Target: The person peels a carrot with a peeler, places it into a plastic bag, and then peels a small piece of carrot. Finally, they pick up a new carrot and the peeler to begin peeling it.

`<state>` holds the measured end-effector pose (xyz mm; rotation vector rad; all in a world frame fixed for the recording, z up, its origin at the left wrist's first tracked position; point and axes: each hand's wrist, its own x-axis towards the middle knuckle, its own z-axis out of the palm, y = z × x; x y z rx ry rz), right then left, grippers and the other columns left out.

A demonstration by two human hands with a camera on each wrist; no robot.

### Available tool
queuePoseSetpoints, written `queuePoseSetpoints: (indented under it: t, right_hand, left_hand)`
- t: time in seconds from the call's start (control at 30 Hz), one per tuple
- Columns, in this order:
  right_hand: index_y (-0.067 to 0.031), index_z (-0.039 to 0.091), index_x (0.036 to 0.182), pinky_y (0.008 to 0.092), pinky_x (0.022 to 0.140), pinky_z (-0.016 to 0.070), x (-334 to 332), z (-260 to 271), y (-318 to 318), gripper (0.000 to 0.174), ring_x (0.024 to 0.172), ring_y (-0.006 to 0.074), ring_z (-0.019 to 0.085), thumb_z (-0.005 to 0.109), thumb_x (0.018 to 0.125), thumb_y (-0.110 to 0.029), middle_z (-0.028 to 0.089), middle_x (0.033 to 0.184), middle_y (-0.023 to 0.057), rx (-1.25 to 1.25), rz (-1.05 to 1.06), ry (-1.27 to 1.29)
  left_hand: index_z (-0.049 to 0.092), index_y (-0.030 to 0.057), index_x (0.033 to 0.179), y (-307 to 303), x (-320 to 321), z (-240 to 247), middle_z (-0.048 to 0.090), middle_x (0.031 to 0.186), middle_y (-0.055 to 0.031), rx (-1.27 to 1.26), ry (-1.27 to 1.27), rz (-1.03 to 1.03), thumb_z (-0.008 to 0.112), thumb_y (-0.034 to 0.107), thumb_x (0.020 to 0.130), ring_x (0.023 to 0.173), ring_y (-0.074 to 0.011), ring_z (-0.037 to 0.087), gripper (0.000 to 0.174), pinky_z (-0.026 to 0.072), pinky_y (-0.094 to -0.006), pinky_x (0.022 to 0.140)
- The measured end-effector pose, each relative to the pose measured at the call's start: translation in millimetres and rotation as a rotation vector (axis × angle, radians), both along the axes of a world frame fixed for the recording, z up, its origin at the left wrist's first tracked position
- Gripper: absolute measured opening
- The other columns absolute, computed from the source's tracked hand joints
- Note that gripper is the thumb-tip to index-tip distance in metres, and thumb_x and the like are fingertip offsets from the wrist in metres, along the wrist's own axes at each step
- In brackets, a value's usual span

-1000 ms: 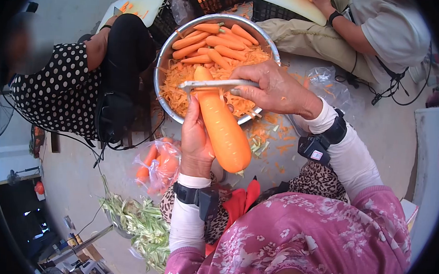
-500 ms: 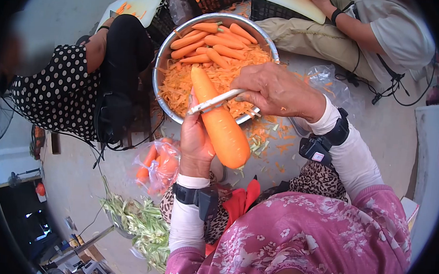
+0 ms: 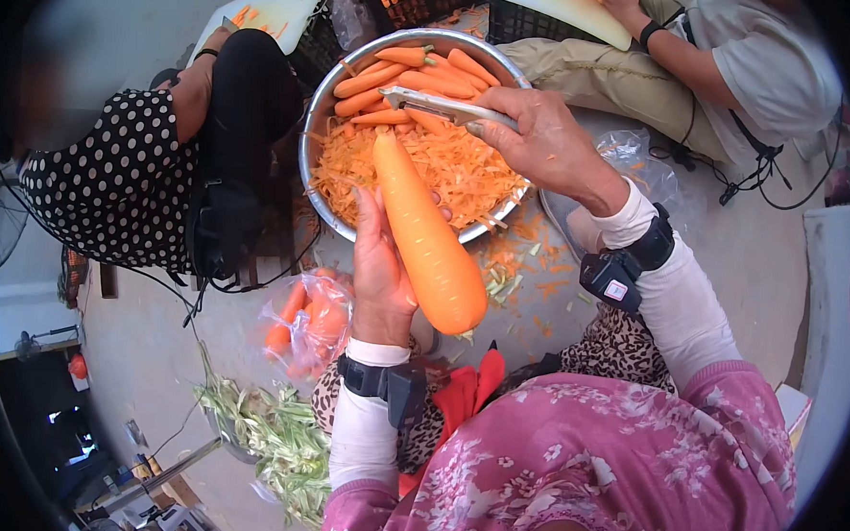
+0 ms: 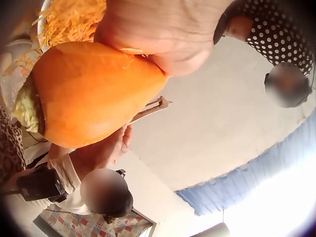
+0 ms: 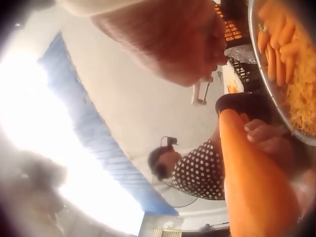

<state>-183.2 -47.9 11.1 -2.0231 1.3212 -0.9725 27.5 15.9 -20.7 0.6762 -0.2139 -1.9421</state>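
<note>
A large, thick orange carrot (image 3: 431,247) lies slanted in my left hand (image 3: 381,273), fingers and thumb around its narrower part. Its surface looks peeled, with small pale dashes; the left wrist view shows a greenish end (image 4: 27,108) on the thick side. My right hand (image 3: 547,142) grips a peeler (image 3: 443,106) by its handle, raised above the carrot's narrow tip and apart from it. Beneath both hands stands a round metal basin (image 3: 307,168), holding several whole peeled carrots (image 3: 444,82) at the far side and a bed of orange shavings (image 3: 348,170).
A clear bag of carrots (image 3: 307,322) lies on the floor at left, near a heap of pale green husks (image 3: 272,440). Scraps (image 3: 531,266) litter the floor right of the basin. Two people sit beyond, with white cutting boards (image 3: 294,13) over black crates.
The peeler slid down the carrot toward its thicker part, then my right hand lifted it off, up and away toward the basin's far side. My left hand still holds the carrot.
</note>
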Motion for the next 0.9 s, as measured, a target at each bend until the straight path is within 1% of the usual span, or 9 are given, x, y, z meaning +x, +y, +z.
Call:
queuePoseSetpoints:
  t: [0.2,0.3,0.43,0.5,0.57,0.63,0.67,0.73,0.9]
  right_hand:
    - [-0.0006,0.062,0.097,0.0350,0.063,0.0451,5.7,13.7,11.2,0.019,0.068,0.0261,0.058,0.061,0.081,-0.012,0.061,0.077,0.0142,0.159,0.209,-0.027]
    - [-0.0006,0.062,0.097,0.0364,0.064,0.0457,10.0,5.4,15.6,0.019,0.070,0.0281,0.059,0.061,0.080,-0.011,0.061,0.078,0.0137,0.031,0.315,-0.044]
    - [-0.0006,0.061,0.096,0.0382,0.065,0.0462,12.8,6.4,16.3,0.019,0.071,0.0324,0.059,0.060,0.079,-0.009,0.061,0.077,0.0145,-0.027,0.295,-0.049]
    - [0.0000,0.060,0.093,0.0396,0.065,0.0461,11.1,4.5,10.0,0.017,0.073,0.0358,0.058,0.058,0.079,-0.008,0.059,0.077,0.0167,-0.174,0.128,0.017]
    - [0.0000,0.060,0.093,0.0400,0.065,0.0460,0.7,-4.0,2.5,0.016,0.073,0.0366,0.057,0.058,0.079,-0.008,0.058,0.077,0.0177,-0.139,0.014,0.159]
    - [-0.0002,0.061,0.089,0.0398,0.063,0.0452,-5.8,-9.6,-3.4,0.014,0.070,0.0364,0.056,0.059,0.079,-0.010,0.057,0.075,0.0188,-0.066,-0.120,0.281]
    - [-0.0002,0.061,0.089,0.0398,0.063,0.0452,-8.3,-11.1,-3.6,0.014,0.070,0.0364,0.056,0.059,0.079,-0.010,0.057,0.075,0.0188,-0.067,-0.125,0.282]
    - [-0.0003,0.062,0.091,0.0373,0.063,0.0451,-9.8,-8.8,-5.6,0.016,0.067,0.0332,0.056,0.060,0.079,-0.011,0.057,0.073,0.0173,-0.143,-0.055,0.015]
    - [0.0006,0.062,0.094,0.0347,0.065,0.0455,-2.5,16.7,12.5,0.020,0.068,0.0289,0.057,0.060,0.079,-0.012,0.061,0.077,0.0152,0.043,0.116,-0.050]
  left_hand:
    - [0.052,0.0051,0.114,2.6,-0.5,1.4,0.057,0.097,-0.0123,0.041,0.095,0.016,0.050,0.045,0.093,0.087,-0.0248,0.056,0.045,0.0514,-0.0394,0.073]
    - [0.053,0.0046,0.114,3.0,-2.4,6.0,0.058,0.098,-0.0109,-0.016,0.176,-0.017,0.052,0.042,0.092,0.087,-0.0240,0.056,0.043,0.0513,-0.0390,0.073]
    - [0.050,0.0036,0.115,3.4,-3.6,6.8,0.054,0.093,-0.0108,-0.081,0.270,-0.067,0.056,0.038,0.090,0.084,-0.0229,0.051,0.044,0.0475,-0.0364,0.072]
    - [0.048,0.0031,0.116,6.4,-5.0,8.7,0.053,0.092,-0.0107,-0.093,0.228,-0.084,0.057,0.039,0.089,0.082,-0.0229,0.051,0.046,0.0478,-0.0361,0.071]
    - [0.047,0.0027,0.116,6.9,-7.3,8.4,0.052,0.090,-0.0107,-0.108,0.187,-0.100,0.058,0.039,0.088,0.080,-0.0229,0.051,0.048,0.0481,-0.0357,0.070]
    - [0.046,0.0017,0.117,6.3,-7.5,4.2,0.054,0.092,-0.0123,-0.344,0.129,-0.202,0.060,0.039,0.088,0.079,-0.0239,0.054,0.049,0.0493,-0.0356,0.069]
    - [0.046,0.0017,0.117,7.0,-6.9,4.8,0.054,0.092,-0.0123,-0.346,0.131,-0.207,0.060,0.039,0.088,0.079,-0.0239,0.054,0.049,0.0493,-0.0356,0.069]
    - [0.044,0.0023,0.118,10.0,-6.5,7.3,0.055,0.094,-0.0143,-0.185,0.076,-0.125,0.060,0.037,0.088,0.082,-0.0251,0.057,0.049,0.0513,-0.0368,0.069]
    - [0.043,0.0036,0.121,6.2,-1.1,0.9,0.056,0.096,-0.0147,-0.168,0.046,-0.075,0.060,0.033,0.089,0.084,-0.0262,0.059,0.047,0.0533,-0.0390,0.072]
